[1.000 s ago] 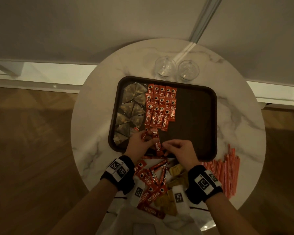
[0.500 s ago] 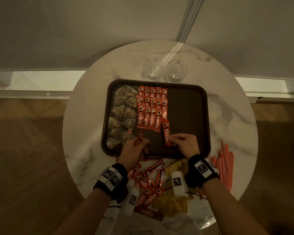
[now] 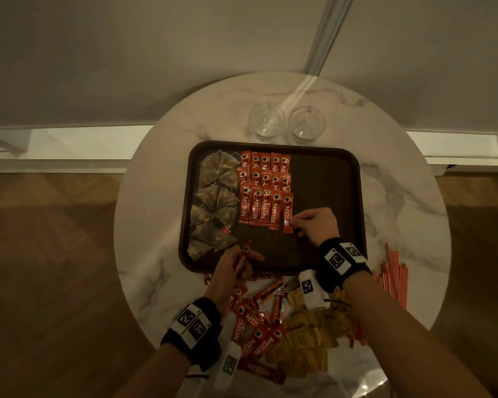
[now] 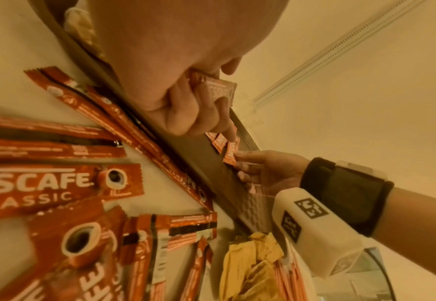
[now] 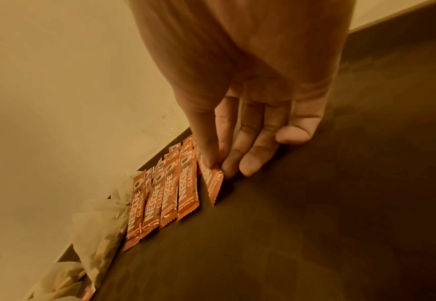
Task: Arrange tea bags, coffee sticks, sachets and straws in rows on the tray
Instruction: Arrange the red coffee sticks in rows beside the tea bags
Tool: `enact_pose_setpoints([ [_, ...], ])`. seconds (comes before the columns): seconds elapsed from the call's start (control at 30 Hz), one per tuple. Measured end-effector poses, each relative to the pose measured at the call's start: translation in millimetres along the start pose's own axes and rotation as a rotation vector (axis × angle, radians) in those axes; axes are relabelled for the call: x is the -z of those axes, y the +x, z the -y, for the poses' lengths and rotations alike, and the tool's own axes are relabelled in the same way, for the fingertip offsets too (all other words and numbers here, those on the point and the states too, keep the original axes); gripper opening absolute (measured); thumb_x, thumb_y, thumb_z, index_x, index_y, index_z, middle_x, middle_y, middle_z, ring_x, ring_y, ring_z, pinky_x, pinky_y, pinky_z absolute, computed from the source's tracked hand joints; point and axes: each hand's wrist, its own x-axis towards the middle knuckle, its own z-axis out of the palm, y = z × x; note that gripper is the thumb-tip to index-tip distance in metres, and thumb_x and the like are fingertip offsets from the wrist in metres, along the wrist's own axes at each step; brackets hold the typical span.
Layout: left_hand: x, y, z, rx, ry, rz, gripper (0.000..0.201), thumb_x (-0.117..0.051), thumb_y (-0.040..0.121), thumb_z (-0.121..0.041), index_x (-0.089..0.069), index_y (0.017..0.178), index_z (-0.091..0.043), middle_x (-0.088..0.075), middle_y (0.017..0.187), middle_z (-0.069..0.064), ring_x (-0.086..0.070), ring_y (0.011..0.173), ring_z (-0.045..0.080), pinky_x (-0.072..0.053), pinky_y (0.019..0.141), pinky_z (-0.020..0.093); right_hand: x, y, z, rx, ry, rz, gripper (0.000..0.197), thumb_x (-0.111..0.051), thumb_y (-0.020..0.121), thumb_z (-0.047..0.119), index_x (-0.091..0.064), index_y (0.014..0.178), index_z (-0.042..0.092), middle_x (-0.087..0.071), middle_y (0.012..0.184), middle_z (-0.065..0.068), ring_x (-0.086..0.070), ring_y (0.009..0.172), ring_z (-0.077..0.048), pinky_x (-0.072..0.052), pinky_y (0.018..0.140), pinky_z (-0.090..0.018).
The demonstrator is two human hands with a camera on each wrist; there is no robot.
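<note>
A dark brown tray (image 3: 328,191) lies on the round marble table. Tea bags (image 3: 213,202) fill its left column, with rows of red coffee sticks (image 3: 260,191) beside them. My right hand (image 3: 295,225) pinches a coffee stick (image 3: 287,215) at the right end of the nearest row; in the right wrist view the thumb (image 5: 209,160) lies on this stick (image 5: 212,183), whose right edge is slightly lifted. At the tray's front edge my left hand (image 3: 242,259) grips another coffee stick (image 3: 244,254), also seen in the left wrist view (image 4: 220,91).
Loose coffee sticks (image 3: 256,320) and yellow sachets (image 3: 308,337) are piled on the table (image 3: 400,196) in front of the tray. Orange straws (image 3: 391,277) lie at the right. Two clear glasses (image 3: 266,122) (image 3: 306,122) stand behind the tray. The tray's right half is bare.
My right hand carried a coffee stick from the tray's front middle up to the right end of the nearest row. The left hand stayed at the front edge, still holding its stick.
</note>
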Motion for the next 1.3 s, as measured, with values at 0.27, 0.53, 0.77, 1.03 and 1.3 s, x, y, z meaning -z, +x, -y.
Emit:
enact_pose_setpoints([
  [0.27,0,-3,-12,0.046,-0.161,0.004,0.056,-0.027,0.104,-0.043,-0.065,0.109,-0.001,-0.043,0.057,-0.004,-0.029,0.042,0.005,-0.024,0.036,0.016,1,1,7,0.029,-0.053,0.021,0.014,-0.072,0.086,0.025,-0.067,0.074,0.023,-0.070,0.082,-0.001,-0.062,0.069,-0.011,-0.047,0.059,-0.020],
  [0.53,-2,-9,-19,-0.013,-0.064,-0.100,0.046,-0.036,0.103,-0.035,-0.070,0.093,-0.006,-0.068,0.080,0.004,-0.060,0.072,0.014,-0.048,0.068,0.027,8,-38,7,0.068,0.051,0.040,0.011,-0.059,0.095,0.025,-0.067,0.090,0.020,-0.069,0.085,-0.001,-0.061,0.070,-0.010,-0.045,0.063,-0.019],
  [0.77,4,-21,-46,-0.167,-0.140,0.039,0.045,-0.028,0.103,-0.041,-0.065,0.121,-0.023,-0.068,0.123,-0.002,-0.061,0.117,0.013,-0.043,0.101,0.038,-19,-119,26,0.257,0.238,0.424,0.019,-0.059,0.095,0.024,-0.071,0.088,0.011,-0.071,0.079,-0.004,-0.060,0.059,-0.008,-0.047,0.058,-0.015],
  [1.03,1,-43,-30,-0.150,-0.119,0.102,0.040,-0.038,0.101,-0.043,-0.065,0.121,-0.021,-0.068,0.121,0.004,-0.064,0.112,0.019,-0.050,0.096,0.040,-45,-146,15,0.341,0.266,0.380,0.009,-0.069,0.088,0.010,-0.075,0.087,0.003,-0.074,0.086,-0.011,-0.069,0.076,-0.016,-0.056,0.071,-0.022],
  [1.3,25,-23,-53,-0.296,0.657,0.009,0.018,-0.069,0.087,-0.015,-0.066,0.095,-0.031,-0.069,0.096,-0.008,-0.066,0.092,0.008,-0.054,0.080,0.025,-53,-134,-14,0.338,-0.150,0.267,0.010,-0.066,0.091,0.024,-0.073,0.093,0.017,-0.071,0.085,0.003,-0.063,0.072,-0.004,-0.049,0.065,-0.011],
])
